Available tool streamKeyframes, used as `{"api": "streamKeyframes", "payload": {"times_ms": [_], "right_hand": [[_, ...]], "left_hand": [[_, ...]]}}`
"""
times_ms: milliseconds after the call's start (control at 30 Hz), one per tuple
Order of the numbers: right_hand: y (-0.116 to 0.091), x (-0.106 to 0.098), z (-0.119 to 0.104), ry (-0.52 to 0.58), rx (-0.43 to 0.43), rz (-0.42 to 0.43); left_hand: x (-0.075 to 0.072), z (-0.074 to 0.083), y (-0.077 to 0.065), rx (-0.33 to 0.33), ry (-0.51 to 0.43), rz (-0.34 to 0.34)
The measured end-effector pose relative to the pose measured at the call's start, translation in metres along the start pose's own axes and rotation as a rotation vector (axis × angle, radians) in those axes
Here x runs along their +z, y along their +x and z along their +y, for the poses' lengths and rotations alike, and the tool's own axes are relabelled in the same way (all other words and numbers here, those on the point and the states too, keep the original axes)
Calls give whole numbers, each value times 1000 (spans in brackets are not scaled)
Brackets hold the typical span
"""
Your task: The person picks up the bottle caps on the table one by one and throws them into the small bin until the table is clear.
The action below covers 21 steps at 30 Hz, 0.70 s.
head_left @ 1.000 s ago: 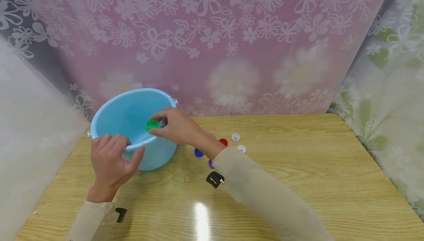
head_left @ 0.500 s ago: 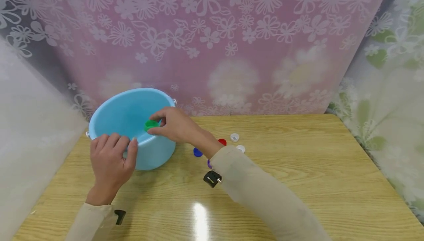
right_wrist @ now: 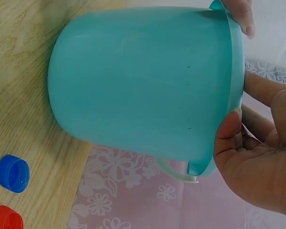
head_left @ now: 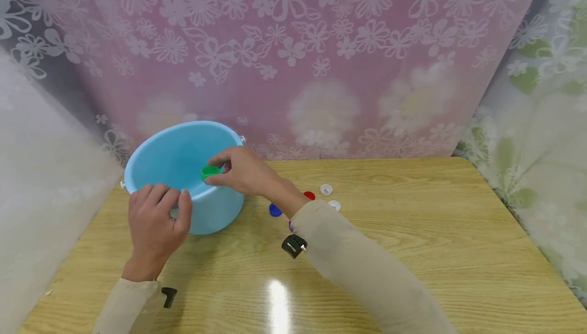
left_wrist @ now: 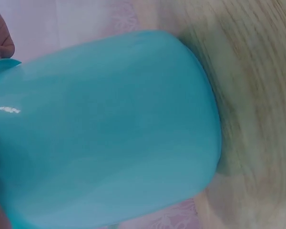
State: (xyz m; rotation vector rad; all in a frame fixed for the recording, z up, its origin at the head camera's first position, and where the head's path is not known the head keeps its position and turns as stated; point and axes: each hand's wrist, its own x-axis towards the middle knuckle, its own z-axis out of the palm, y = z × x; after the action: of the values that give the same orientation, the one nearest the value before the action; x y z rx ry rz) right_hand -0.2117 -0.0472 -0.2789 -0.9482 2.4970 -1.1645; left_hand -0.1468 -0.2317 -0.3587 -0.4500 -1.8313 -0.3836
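Observation:
A light blue plastic bucket (head_left: pixel 217 210) stands on the left of the wooden table. My left hand (head_left: pixel 158 222) holds its near rim, the fingers bent over the edge and the thumb raised alongside them. Between the thumb and fingers of my right hand (head_left: pixel 247 172), a green bottle cap (head_left: pixel 209 172) is pinched over the bucket's opening, just inside the right rim. In the right wrist view the right thumb lies against the rim and the bucket wall (right_wrist: pixel 143 86) hides the cap. The left wrist view is mostly filled by the bucket's side (left_wrist: pixel 109 129).
Right of the bucket lie a blue cap (head_left: pixel 275 210), a red cap (head_left: pixel 309 196), a partly covered purple cap (head_left: pixel 291 226) and two white caps (head_left: pixel 326 189) on the table (head_left: pixel 412 232). My right forearm crosses above them. A pink floral curtain (head_left: pixel 321 94) hangs behind the table.
The left thumb has gone from the bucket's outer wall up to the rim beside the fingers. My right hand and the green bottle cap stay almost in place.

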Motion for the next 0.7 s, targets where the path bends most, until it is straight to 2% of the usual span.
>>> {"api": "streamKeyframes", "payload": {"times_ms": [233,433,567,700], "right_hand": [[0,-1,1,-4,-6,14],[0,-1,1,-18,-12,18],[0,-1,3,-17,-19,29],[-1,-1,6,-15,-40,35]], "left_hand": [[5,1,0,1,-56,87],[6,6,6,30,28,136],[8,10,7,23,79,128],[11,10,8,6,87,129]]}}
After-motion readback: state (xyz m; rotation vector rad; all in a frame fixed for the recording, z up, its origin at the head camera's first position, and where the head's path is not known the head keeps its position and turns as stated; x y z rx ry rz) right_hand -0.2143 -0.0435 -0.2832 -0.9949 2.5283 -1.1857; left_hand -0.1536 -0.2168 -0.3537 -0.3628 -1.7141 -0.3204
